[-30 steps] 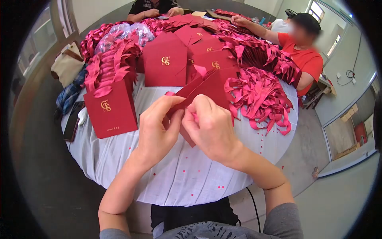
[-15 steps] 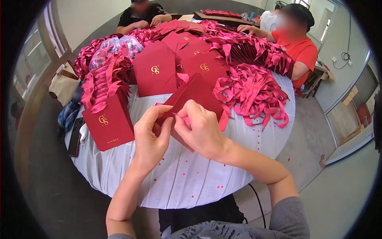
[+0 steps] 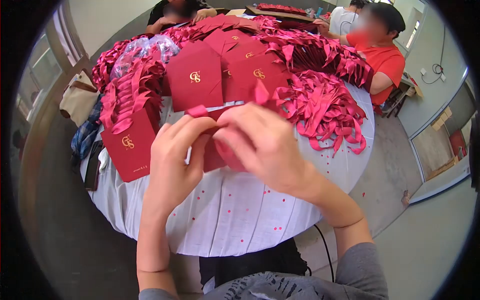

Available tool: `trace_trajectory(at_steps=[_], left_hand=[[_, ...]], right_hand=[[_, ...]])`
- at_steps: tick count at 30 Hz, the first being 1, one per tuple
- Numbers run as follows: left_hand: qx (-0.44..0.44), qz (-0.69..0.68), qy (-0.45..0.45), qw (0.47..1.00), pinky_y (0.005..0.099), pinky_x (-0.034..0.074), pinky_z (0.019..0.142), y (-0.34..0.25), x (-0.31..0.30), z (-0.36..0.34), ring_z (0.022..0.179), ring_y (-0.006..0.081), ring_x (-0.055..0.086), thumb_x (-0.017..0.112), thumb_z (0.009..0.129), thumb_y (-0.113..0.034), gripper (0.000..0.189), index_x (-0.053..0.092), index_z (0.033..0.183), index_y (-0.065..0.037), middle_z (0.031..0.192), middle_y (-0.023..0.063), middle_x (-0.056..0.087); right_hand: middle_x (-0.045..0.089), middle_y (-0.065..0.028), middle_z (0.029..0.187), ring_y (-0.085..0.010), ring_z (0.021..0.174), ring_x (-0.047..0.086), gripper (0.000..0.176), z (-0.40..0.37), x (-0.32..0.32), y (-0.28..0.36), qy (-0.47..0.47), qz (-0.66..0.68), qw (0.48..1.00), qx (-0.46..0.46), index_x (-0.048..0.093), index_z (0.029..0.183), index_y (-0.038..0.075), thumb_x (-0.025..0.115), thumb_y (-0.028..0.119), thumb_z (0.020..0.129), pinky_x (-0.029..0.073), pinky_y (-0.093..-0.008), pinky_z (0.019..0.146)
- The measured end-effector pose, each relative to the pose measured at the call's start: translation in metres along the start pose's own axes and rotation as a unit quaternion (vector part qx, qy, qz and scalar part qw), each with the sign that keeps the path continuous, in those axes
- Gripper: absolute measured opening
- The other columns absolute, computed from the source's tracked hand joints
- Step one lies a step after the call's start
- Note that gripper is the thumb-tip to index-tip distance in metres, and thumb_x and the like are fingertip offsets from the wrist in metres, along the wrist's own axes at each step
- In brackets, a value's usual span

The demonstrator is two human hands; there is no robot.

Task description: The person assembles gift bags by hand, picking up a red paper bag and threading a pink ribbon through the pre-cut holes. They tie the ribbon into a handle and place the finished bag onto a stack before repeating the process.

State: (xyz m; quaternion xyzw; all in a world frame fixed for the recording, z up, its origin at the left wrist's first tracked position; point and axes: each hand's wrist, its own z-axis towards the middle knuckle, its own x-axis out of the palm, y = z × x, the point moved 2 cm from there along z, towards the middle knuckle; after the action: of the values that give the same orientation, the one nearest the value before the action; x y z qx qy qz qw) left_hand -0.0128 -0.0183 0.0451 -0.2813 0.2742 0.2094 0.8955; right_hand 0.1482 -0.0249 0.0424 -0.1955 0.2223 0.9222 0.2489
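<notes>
A dark red paper gift bag point(image 3: 212, 159) stands tilted in front of me, mostly covered by my hands. My left hand point(image 3: 172, 157) is closed on its top edge, thumb on the near side. Fingertips of my right hand point(image 3: 272, 147) pinch close beside it at the same edge, slightly blurred, with a pink ribbon point(image 3: 227, 154) hanging below them. One ribbon loop point(image 3: 197, 111) shows above my left fingers. Another ribbon piece point(image 3: 261, 92) sticks up behind my right hand. What exactly lies between the right fingertips is hidden.
Finished-looking bags with ribbon handles point(image 3: 129, 145) stand at the left. Flat red bags point(image 3: 195, 77) with gold print lie ahead. A ribbon heap point(image 3: 325, 110) is at the right. Two people point(image 3: 382, 65) point(image 3: 180, 15) sit across the white-covered table point(image 3: 220, 215); another is behind.
Both hands and the bag have moved up and away from me, the bag turning more upright. My right hand has shifted slightly right and the ribbon now hangs below it.
</notes>
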Motion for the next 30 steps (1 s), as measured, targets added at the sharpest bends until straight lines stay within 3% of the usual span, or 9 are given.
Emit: trace_trajectory(at_steps=[5, 8, 11, 13, 14, 16, 21, 27, 30], left_hand=[[0.019, -0.017, 0.015, 1.000, 0.0326, 0.041, 0.065, 0.006, 0.011, -0.008, 0.074, 0.0246, 0.059, 0.060, 0.076, 0.007, 0.029, 0.057, 0.103, -0.004, 0.089, 0.0089, 0.063], [-0.033, -0.081, -0.021, 0.996, 0.0318, 0.043, 0.063, 0.009, 0.015, -0.010, 0.074, 0.0236, 0.060, 0.060, 0.077, 0.009, 0.031, 0.054, 0.105, -0.002, 0.089, 0.0098, 0.063], [-0.031, -0.075, -0.049, 0.996, 0.0314, 0.045, 0.061, 0.013, 0.019, -0.014, 0.075, 0.0232, 0.060, 0.062, 0.077, 0.009, 0.031, 0.052, 0.105, -0.001, 0.089, 0.0102, 0.063], [-0.014, -0.057, -0.059, 0.997, 0.0236, 0.043, 0.053, 0.014, 0.020, -0.016, 0.061, 0.0107, 0.054, 0.062, 0.079, 0.011, 0.031, 0.049, 0.105, -0.001, 0.087, 0.0093, 0.062], [-0.012, -0.047, -0.059, 0.997, 0.0294, 0.043, 0.056, 0.014, 0.019, -0.015, 0.065, 0.0185, 0.056, 0.062, 0.078, 0.010, 0.030, 0.051, 0.103, -0.001, 0.087, 0.0106, 0.062], [0.009, -0.022, -0.074, 0.997, 0.0358, 0.040, 0.059, 0.011, 0.017, -0.013, 0.064, 0.0272, 0.055, 0.062, 0.076, 0.008, 0.026, 0.054, 0.099, -0.001, 0.085, 0.0118, 0.061], [0.043, -0.020, -0.043, 0.998, 0.0335, 0.039, 0.061, 0.009, 0.014, -0.011, 0.068, 0.0238, 0.059, 0.063, 0.078, 0.003, 0.021, 0.056, 0.096, -0.002, 0.082, 0.0091, 0.064], [0.034, -0.013, -0.028, 0.999, 0.0245, 0.038, 0.049, 0.010, 0.015, -0.011, 0.062, 0.0127, 0.050, 0.071, 0.075, 0.001, 0.023, 0.058, 0.094, -0.002, 0.083, 0.0049, 0.062], [0.025, -0.024, -0.061, 0.998, 0.0317, 0.037, 0.059, 0.006, 0.019, -0.010, 0.061, 0.0212, 0.055, 0.070, 0.074, -0.001, 0.022, 0.055, 0.090, -0.003, 0.076, 0.0062, 0.060]], right_hand=[[0.057, -0.0106, 0.074, -0.0284, 0.073, 0.057, 0.008, 0.024, -0.014, -0.011, 0.017, -0.087, 0.995, -0.042, 0.064, 0.082, 0.001, 0.067, 0.006, 0.077, 0.045, -0.0364, 0.067], [0.063, -0.0203, 0.076, -0.0347, 0.077, 0.062, 0.019, 0.045, -0.011, -0.026, 0.283, -0.033, 0.956, 0.068, 0.068, 0.077, 0.000, 0.061, 0.018, 0.079, 0.049, -0.0433, 0.071], [0.061, -0.0173, 0.066, -0.0299, 0.062, 0.060, 0.022, 0.069, -0.006, -0.025, 0.429, -0.040, 0.899, 0.078, 0.066, 0.083, -0.004, 0.062, 0.017, 0.077, 0.046, -0.0365, 0.059], [0.060, -0.0162, 0.063, -0.0259, 0.060, 0.059, 0.023, 0.080, -0.002, -0.026, 0.472, -0.022, 0.877, 0.091, 0.065, 0.082, -0.005, 0.062, 0.016, 0.076, 0.046, -0.0353, 0.058], [0.058, -0.0152, 0.061, -0.0219, 0.058, 0.058, 0.023, 0.084, 0.002, -0.026, 0.517, -0.004, 0.850, 0.099, 0.065, 0.082, -0.006, 0.062, 0.016, 0.076, 0.045, -0.0341, 0.058], [0.054, -0.0123, 0.058, -0.0146, 0.057, 0.054, 0.024, 0.083, 0.005, -0.031, 0.511, 0.029, 0.851, 0.115, 0.064, 0.082, -0.006, 0.062, 0.016, 0.075, 0.044, -0.0319, 0.057], [0.060, -0.0057, 0.073, -0.0116, 0.067, 0.054, 0.020, 0.063, 0.002, -0.037, 0.428, 0.116, 0.860, 0.254, 0.069, 0.081, -0.002, 0.063, 0.016, 0.075, 0.043, -0.0277, 0.062], [0.065, -0.0036, 0.075, -0.0090, 0.072, 0.058, 0.018, 0.063, 0.002, -0.042, 0.336, 0.205, 0.877, 0.274, 0.069, 0.082, -0.003, 0.063, 0.014, 0.078, 0.045, -0.0232, 0.070], [0.067, -0.0046, 0.077, -0.0095, 0.077, 0.061, 0.016, 0.073, 0.002, -0.051, 0.321, 0.237, 0.877, 0.268, 0.070, 0.081, -0.002, 0.062, 0.013, 0.079, 0.047, -0.0225, 0.076]])
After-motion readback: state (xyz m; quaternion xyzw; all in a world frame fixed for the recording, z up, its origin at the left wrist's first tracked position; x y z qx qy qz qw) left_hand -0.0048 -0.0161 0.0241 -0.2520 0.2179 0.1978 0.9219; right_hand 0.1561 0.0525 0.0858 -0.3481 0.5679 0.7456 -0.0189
